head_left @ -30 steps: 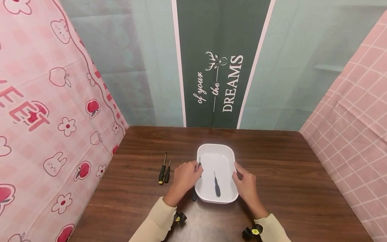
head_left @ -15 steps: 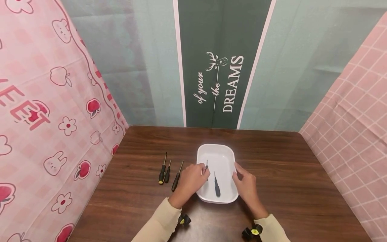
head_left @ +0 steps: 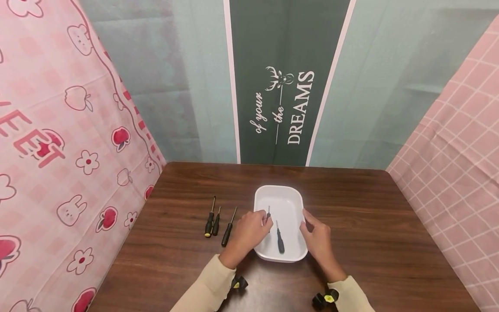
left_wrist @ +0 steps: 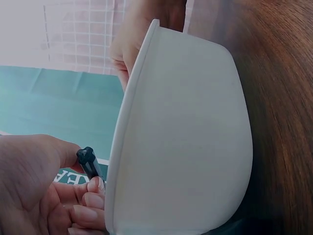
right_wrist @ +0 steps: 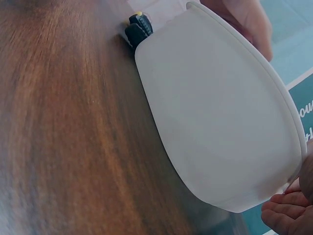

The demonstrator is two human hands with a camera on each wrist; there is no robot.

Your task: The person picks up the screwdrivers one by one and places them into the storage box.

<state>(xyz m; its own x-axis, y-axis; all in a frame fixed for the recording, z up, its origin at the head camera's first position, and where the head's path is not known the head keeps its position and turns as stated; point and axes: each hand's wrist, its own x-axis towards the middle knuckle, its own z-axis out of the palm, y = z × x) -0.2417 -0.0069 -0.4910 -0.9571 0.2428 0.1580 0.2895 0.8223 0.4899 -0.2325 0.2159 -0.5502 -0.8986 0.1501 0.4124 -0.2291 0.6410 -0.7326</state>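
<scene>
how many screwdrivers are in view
5: three screwdrivers on the table left of the white tray, one screwdriver lying inside it, one screwdriver held by the left hand. Others may be hidden behind that hand.

A smooth, plastic-looking tray (head_left: pixel 291 225), a glossy wood-grained surface (head_left: pixel 362 208) and a creased cloth curtain (head_left: pixel 374 82) are shown.

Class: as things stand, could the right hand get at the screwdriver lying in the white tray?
Probably yes. The screwdriver lies uncovered in the open white tray, near the right hand at its rim; the left hand, toward the other side, does not block the way.
</scene>
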